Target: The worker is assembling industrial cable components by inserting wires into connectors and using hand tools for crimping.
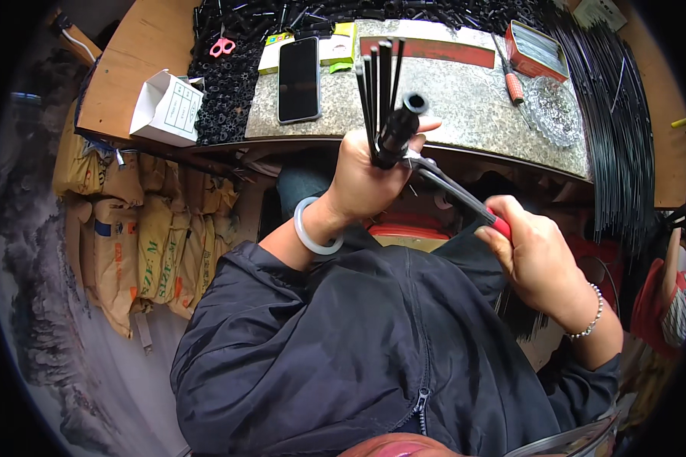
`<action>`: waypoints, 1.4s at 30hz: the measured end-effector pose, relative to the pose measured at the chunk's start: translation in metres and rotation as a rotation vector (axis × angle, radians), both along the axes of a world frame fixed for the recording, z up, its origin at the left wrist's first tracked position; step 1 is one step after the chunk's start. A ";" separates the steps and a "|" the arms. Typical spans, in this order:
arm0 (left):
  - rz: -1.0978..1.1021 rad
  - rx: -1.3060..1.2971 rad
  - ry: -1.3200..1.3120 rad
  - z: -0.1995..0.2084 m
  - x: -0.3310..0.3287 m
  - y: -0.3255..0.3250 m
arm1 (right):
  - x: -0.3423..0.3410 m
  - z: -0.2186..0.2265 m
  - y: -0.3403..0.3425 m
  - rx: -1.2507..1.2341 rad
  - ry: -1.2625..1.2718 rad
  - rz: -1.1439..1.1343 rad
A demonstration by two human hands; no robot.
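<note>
My left hand [366, 183] is closed around a black tubular fitting [396, 135] with a round open end, held above the near edge of the work table. Several thin black rods [370, 99], like umbrella ribs, stand up from the same grip. In my right hand [540, 263] are pliers [461, 196] with dark handles and a red end. Their jaws meet the lower part of the fitting beside my left fingers; what they bite on is too small to make out.
A speckled board [450, 99] carries a phone [299, 80], a red-handled screwdriver [513, 85], a glass dish [554, 110] and a red box [536, 52]. Small black parts [225, 84] and pink scissors [222, 47] lie left. Long black rods [617, 145] hang over the right edge. Sacks [156, 244] stand below left.
</note>
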State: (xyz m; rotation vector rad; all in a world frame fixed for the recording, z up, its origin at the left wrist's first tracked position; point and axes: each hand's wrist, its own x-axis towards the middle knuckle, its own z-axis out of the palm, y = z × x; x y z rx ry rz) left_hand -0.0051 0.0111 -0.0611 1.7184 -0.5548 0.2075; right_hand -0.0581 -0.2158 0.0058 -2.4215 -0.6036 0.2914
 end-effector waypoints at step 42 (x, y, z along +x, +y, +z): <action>0.158 -0.292 0.322 0.009 0.001 -0.018 | -0.003 -0.010 -0.001 -0.381 -0.929 -0.073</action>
